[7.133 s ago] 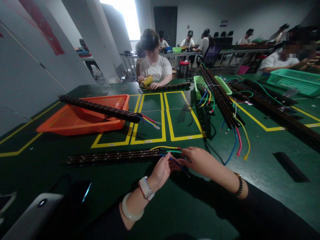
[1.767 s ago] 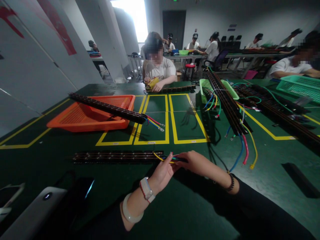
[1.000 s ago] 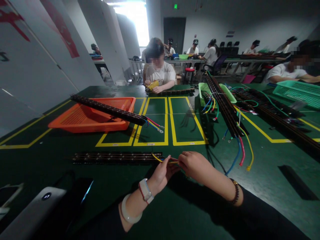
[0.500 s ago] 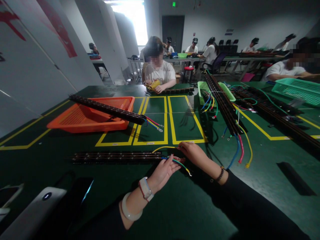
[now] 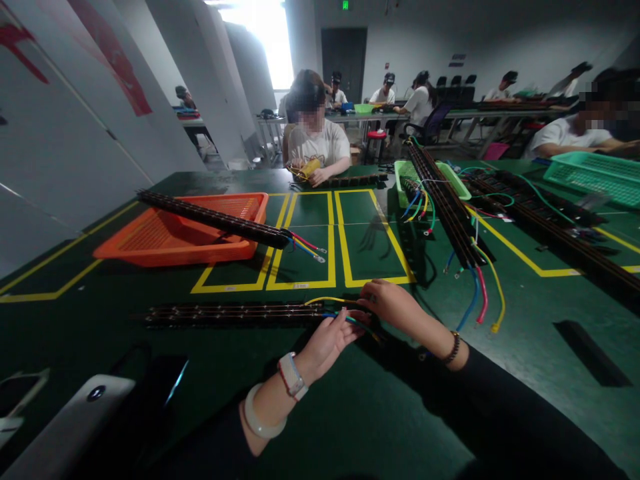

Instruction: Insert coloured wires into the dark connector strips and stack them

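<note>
A long black strip assembly (image 5: 235, 313) with rows of shiny contacts lies flat on the green table, its wired end toward my hands. From that end a yellow wire (image 5: 325, 301) runs across to my right hand (image 5: 395, 310), whose fingers are closed on it; its tip is hidden there. My left hand (image 5: 333, 341) is just below, thumb and fingers around the blue and green wires (image 5: 353, 320). The far ends of these wires lie in shadow under my right hand.
An orange basket (image 5: 175, 253) carries another wired strip (image 5: 215, 220). At right, more strips (image 5: 440, 200) lie over a light green basket (image 5: 457, 180). A phone (image 5: 175, 373) and a white device (image 5: 75, 420) sit front left. A person (image 5: 320, 143) works opposite.
My right hand has shifted slightly right, and the yellow wire arches lower. The green wire's lug end, bright before, now sits in shadow. My left hand has stayed nearly in place.
</note>
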